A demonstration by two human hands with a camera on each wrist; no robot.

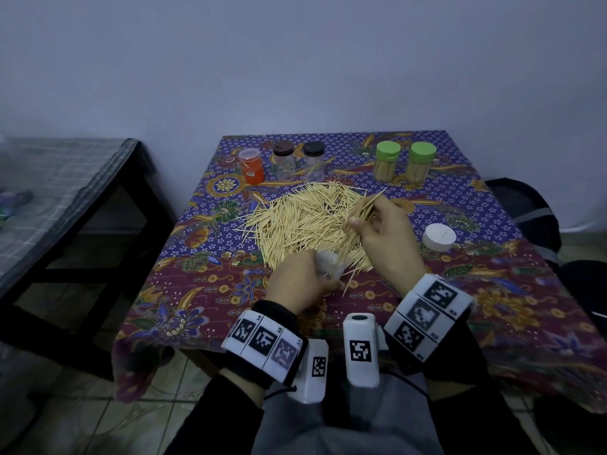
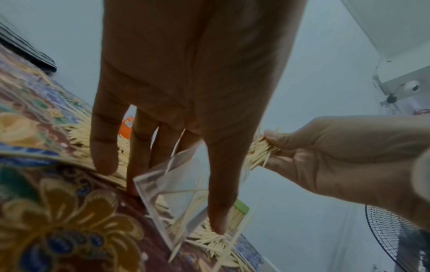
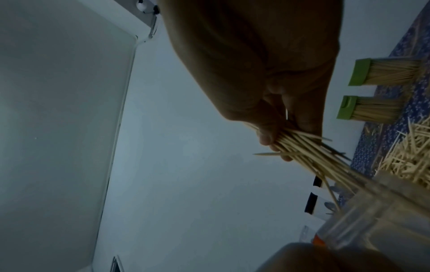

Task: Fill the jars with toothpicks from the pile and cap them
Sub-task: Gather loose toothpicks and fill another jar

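A big pile of toothpicks (image 1: 305,221) lies in the middle of the patterned tablecloth (image 1: 203,310). My left hand (image 1: 300,280) grips a clear open jar (image 1: 330,266) (image 2: 177,193) at the pile's near edge, tilted, with a few toothpicks inside. My right hand (image 1: 377,231) (image 3: 277,136) pinches a bundle of toothpicks (image 1: 359,218) (image 3: 309,156) whose lower ends point into the jar's mouth (image 3: 372,211). A white cap (image 1: 439,237) lies to the right of the pile. Two green-capped jars (image 1: 387,160) (image 1: 420,162) full of toothpicks stand at the back right.
At the back left stand an orange jar (image 1: 252,165) and two clear dark-capped jars (image 1: 284,160) (image 1: 313,160). A dark bench (image 1: 82,198) with a checked cloth stands left of the table. A dark bag (image 1: 525,208) sits at the right. A fan (image 2: 400,239) shows in the left wrist view.
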